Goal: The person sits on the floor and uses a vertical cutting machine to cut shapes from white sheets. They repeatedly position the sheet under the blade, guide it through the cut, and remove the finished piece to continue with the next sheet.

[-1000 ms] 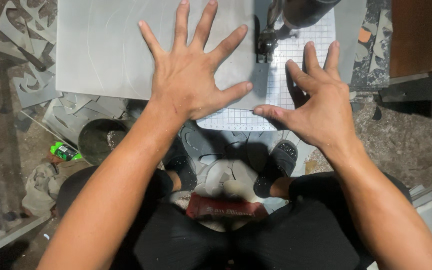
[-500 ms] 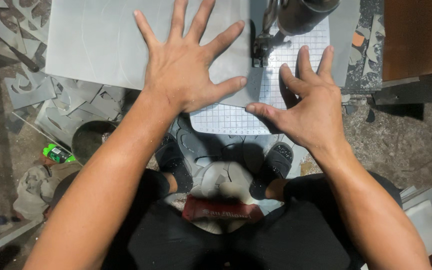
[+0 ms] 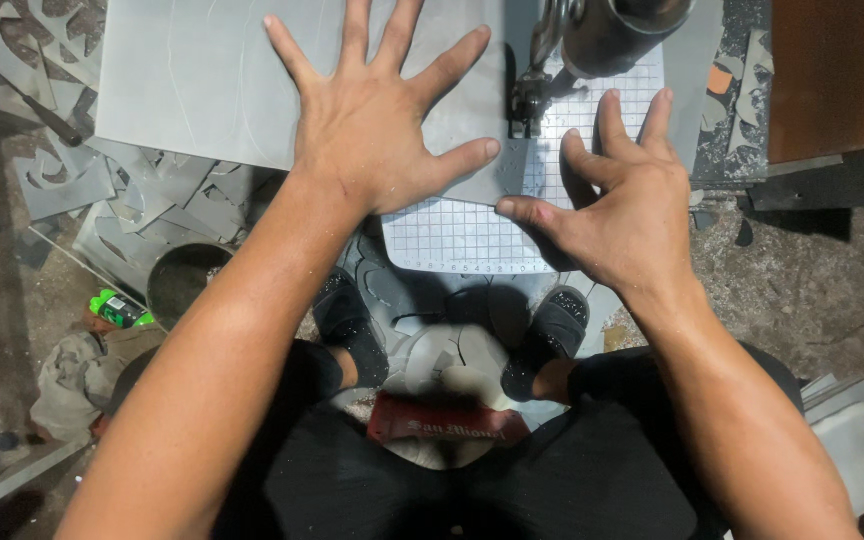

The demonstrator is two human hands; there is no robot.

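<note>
Left hand lay flat, fingers spread wide, palm pressing down on the grey sheet, gripping nothing. Right hand was also open, fingers splayed, fingertips touching the sheet's near edge over the white gridded table plate. The sheet rested on that plate, its right part just beside the saw's blade guide and dark cylindrical head. Grey offcuts were scattered on the floor at left, near a round dark bucket and a green bottle. Black shoes showed below the plate.
</note>
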